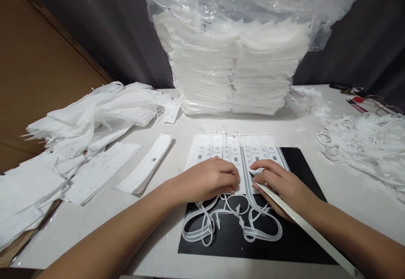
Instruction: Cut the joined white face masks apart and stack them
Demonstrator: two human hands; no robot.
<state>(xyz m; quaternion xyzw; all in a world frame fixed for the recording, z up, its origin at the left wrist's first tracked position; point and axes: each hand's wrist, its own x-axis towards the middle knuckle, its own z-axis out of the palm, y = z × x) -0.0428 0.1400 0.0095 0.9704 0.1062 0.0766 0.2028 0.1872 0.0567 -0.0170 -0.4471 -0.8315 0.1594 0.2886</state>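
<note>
Left hand pressed flat, fingers curled down, on a translucent white moulded sheet, probably to pin it against the black mat beneath. No closed grip there, just weight on the sheet. Right hand resting on the same sheet just beside the left, its grip closed around a long thin white blade, tip set close to the seam between two panels, seemingly for slitting or parting along that line. Looped sprue strands trailing off the sheet's near edge across the mat, touching it.

Dark mat likely chosen for contrast against pale plastic. Pale worktop all round. Behind the sheet, a clear bag of stacked white sheets, upright and near. To the left, loose piles of flat white pieces and one narrow strip stack, well apart from the hands. To the right, a tangle of white offcut strands. Dark curtain at the back, brown panel far left.
</note>
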